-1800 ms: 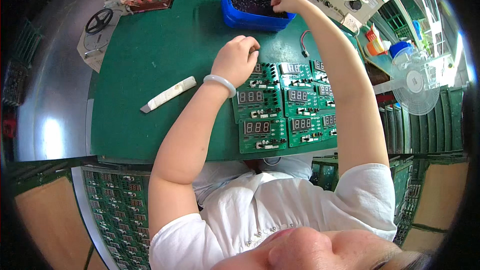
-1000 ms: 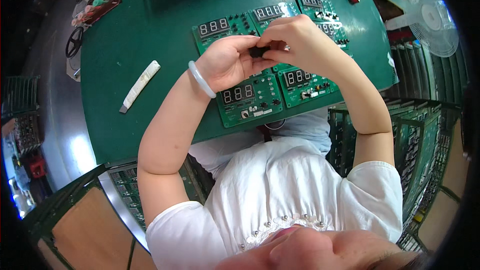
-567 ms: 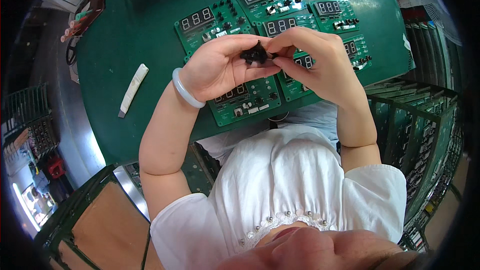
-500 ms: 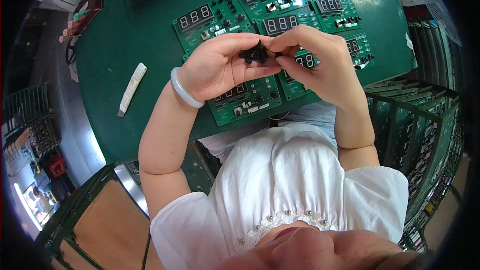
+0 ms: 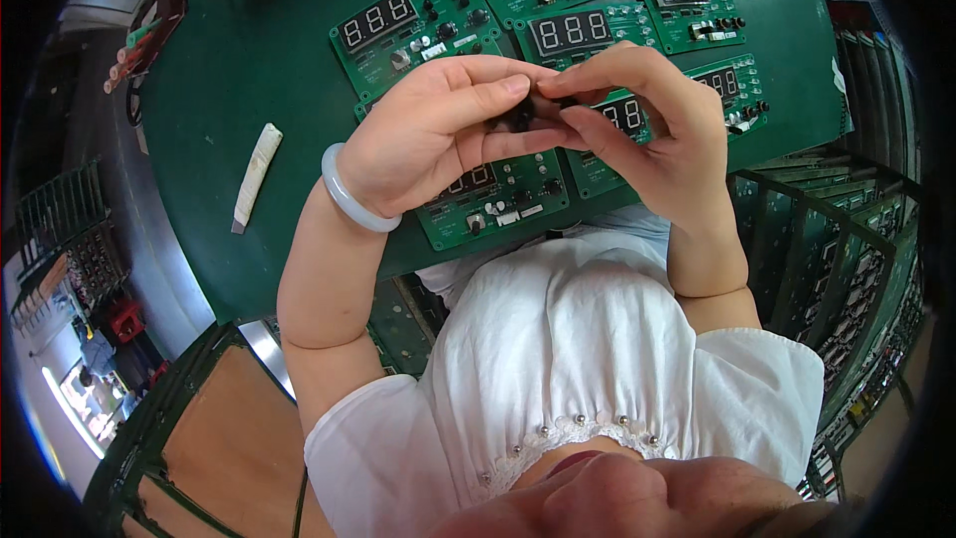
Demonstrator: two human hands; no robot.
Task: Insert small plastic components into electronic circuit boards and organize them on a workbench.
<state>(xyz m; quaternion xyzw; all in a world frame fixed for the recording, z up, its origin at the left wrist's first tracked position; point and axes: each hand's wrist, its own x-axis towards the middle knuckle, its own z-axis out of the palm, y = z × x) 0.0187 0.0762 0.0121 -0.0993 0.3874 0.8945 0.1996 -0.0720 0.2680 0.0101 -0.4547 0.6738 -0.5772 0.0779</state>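
Observation:
My left hand (image 5: 423,130) is curled around a small heap of black parts (image 5: 519,118), its thumb bent over them. Their exact kind is too small and too covered to make out. Close against its fingertips, my right hand (image 5: 665,130) pinches a small black part (image 5: 568,102) between thumb and index finger. Both hands are held above green circuit boards with three-digit displays. One circuit board (image 5: 453,224) lies partly under my left wrist, and another circuit board (image 5: 595,174) shows below my right fingers.
More circuit boards, including one at the upper left (image 5: 351,58) and one at the right (image 5: 717,40), cover the green table (image 5: 259,60). A blade wrapped in white tape (image 5: 258,177) lies at the left. Racks holding boards (image 5: 827,269) stand at the right.
My left thumb has closed further over the black parts, and my right fingers have shifted slightly right. The view has moved a little, so the boards appear shifted.

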